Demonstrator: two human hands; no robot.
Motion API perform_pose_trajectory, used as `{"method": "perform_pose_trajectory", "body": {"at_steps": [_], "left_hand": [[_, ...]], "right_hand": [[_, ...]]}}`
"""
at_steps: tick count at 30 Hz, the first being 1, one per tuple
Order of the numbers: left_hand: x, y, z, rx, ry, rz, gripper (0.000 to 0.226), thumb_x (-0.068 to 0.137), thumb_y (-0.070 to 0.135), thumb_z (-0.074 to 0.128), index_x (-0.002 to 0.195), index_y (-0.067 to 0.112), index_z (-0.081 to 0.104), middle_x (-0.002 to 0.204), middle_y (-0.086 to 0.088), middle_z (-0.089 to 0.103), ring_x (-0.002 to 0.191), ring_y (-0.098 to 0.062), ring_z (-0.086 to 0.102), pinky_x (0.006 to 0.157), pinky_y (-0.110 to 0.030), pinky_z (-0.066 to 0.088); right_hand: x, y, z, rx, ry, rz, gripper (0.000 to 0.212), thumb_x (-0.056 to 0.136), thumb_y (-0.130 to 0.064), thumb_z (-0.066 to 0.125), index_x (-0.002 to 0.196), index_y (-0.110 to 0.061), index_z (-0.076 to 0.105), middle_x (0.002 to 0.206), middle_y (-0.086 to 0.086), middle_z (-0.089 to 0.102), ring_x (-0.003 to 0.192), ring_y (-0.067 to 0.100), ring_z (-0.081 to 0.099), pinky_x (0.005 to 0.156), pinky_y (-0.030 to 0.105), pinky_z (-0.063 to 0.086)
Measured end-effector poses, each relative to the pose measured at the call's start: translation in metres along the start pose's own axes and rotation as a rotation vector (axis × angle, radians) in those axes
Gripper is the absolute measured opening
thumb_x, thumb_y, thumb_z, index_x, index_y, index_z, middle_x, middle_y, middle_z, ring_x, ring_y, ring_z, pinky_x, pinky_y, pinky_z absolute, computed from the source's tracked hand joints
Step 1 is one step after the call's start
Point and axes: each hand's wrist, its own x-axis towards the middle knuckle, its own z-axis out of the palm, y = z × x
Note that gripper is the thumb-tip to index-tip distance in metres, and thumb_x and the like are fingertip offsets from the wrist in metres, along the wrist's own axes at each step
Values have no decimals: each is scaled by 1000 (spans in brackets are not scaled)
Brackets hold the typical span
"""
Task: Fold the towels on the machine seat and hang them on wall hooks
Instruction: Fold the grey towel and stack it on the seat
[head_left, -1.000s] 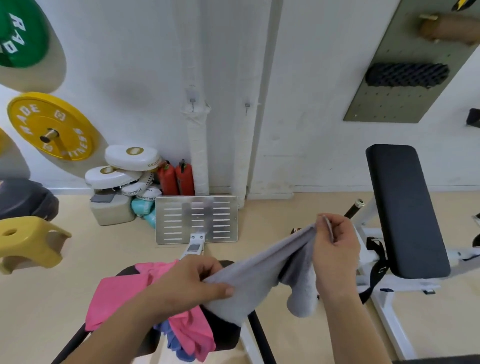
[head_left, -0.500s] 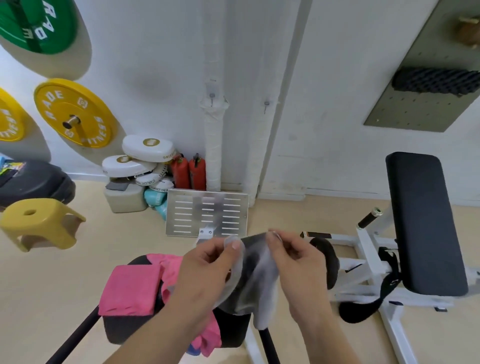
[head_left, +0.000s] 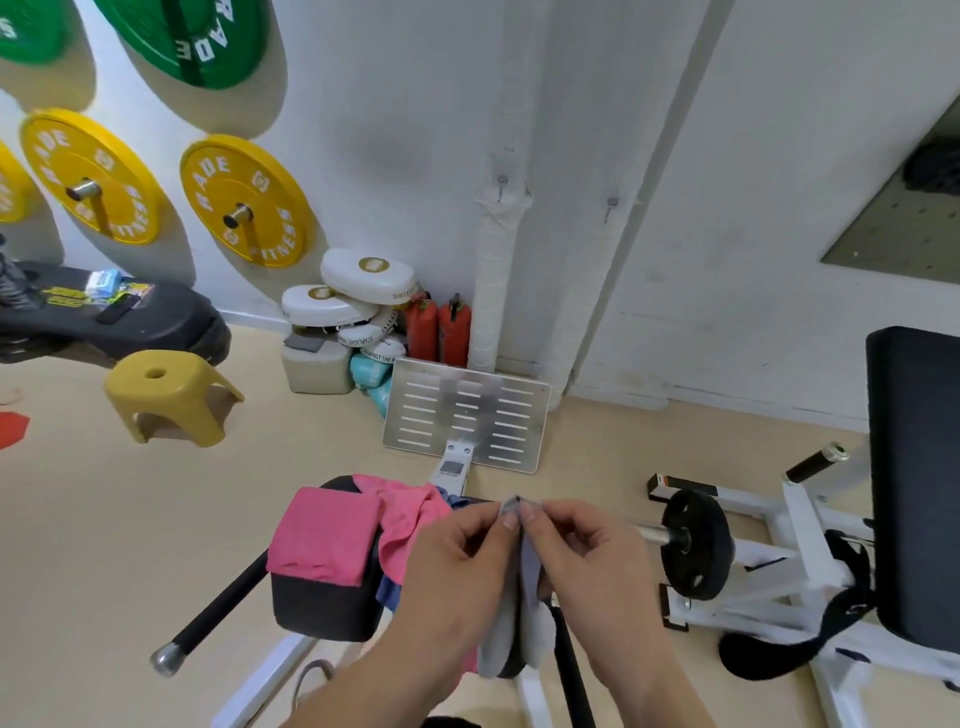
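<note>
A grey towel (head_left: 524, 618) hangs folded in half between my two hands. My left hand (head_left: 457, 566) and my right hand (head_left: 592, 561) pinch its top corners together, fingertips touching, above the black machine seat (head_left: 322, 608). A folded pink towel (head_left: 322, 535) lies on the seat's left side, with a crumpled pink towel (head_left: 410, 514) beside it. A bit of blue cloth (head_left: 389, 592) shows under the pink one. Two small wall hooks (head_left: 502, 183) (head_left: 612, 203) sit on the white wall beyond the seat.
A slotted metal footplate (head_left: 467, 415) stands ahead of the seat. A black padded bench (head_left: 914, 483) with a white frame and a weight plate (head_left: 696, 545) is at the right. A yellow stool (head_left: 166, 395) stands at the left. White pads and red bottles (head_left: 439, 327) line the wall.
My hands came together, bringing the grey towel's two ends into one pinch, so it now hangs doubled. My head turned left and down.
</note>
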Motion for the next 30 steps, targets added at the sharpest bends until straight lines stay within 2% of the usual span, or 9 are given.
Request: {"method": "perform_pose_trajectory", "body": {"at_steps": [3, 8, 13, 16, 18, 20, 23, 26, 30], "left_hand": [[-4, 1, -9, -8, -2, 2, 26, 102, 18, 60, 88, 20, 82, 81, -2, 79, 71, -2, 70, 65, -15, 55], [-13, 3, -12, 112, -34, 101, 31, 103, 12, 57, 91, 25, 82, 83, 4, 80, 77, 2, 70, 71, -12, 53], [-23, 5, -15, 133, -60, 131, 27, 99, 14, 64, 89, 34, 80, 86, 3, 78, 79, 3, 71, 68, -12, 53], [-23, 6, -20, 148, -54, 172, 26, 94, 13, 70, 85, 35, 81, 82, 5, 75, 74, 3, 69, 64, -10, 52], [-18, 5, -27, 235, -36, 222, 25, 96, 22, 68, 87, 43, 79, 84, 12, 75, 80, 3, 68, 71, -16, 54], [-12, 10, -34, 280, -38, 252, 19, 97, 29, 67, 90, 43, 78, 90, 15, 75, 88, -1, 68, 83, -26, 57], [-10, 32, -44, 283, -217, 280, 16, 98, 31, 62, 98, 27, 77, 94, 1, 77, 98, -22, 70, 93, -50, 57], [-15, 67, -50, 248, -441, 368, 16, 99, 26, 59, 93, 24, 74, 90, -4, 74, 86, -16, 68, 79, -33, 57], [-20, 104, -52, 225, -479, 507, 13, 100, 23, 62, 92, 23, 72, 84, -3, 71, 79, -10, 63, 72, -15, 49]], "right_hand": [[-4, 1, 1, -7, 23, -16, 16, 94, -22, 72, 80, -24, 80, 72, 3, 77, 61, 16, 67, 67, 40, 58], [-14, 2, 13, -4, 10, -20, 19, 96, -16, 70, 81, -19, 82, 70, 5, 76, 60, 17, 68, 57, 25, 57], [-20, 2, 16, -104, -73, -52, 28, 101, -26, 56, 88, -17, 80, 78, 5, 78, 80, 29, 75, 78, 52, 62], [-23, -5, 13, -57, -120, -34, 29, 96, -20, 53, 86, -11, 79, 81, 18, 75, 86, 37, 73, 82, 56, 60], [-28, -12, 12, -20, -105, -29, 33, 95, -5, 55, 86, -22, 82, 86, 14, 76, 83, 26, 74, 82, 47, 63], [-28, -16, 4, -94, -12, -100, 34, 92, -4, 64, 87, -34, 80, 94, -2, 73, 84, 7, 71, 77, 27, 61], [-31, -24, -15, -174, -115, -173, 40, 89, -12, 72, 114, -44, 68, 117, -20, 67, 106, -6, 64, 84, 12, 52], [-32, -33, -33, -261, -312, -284, 46, 87, -5, 73, 117, -39, 71, 119, -21, 72, 116, -3, 63, 94, 14, 48], [-33, -40, -49, -247, -281, -315, 22, 77, -15, 87, 87, -28, 73, 93, -10, 76, 97, 9, 69, 87, 25, 53]]}}
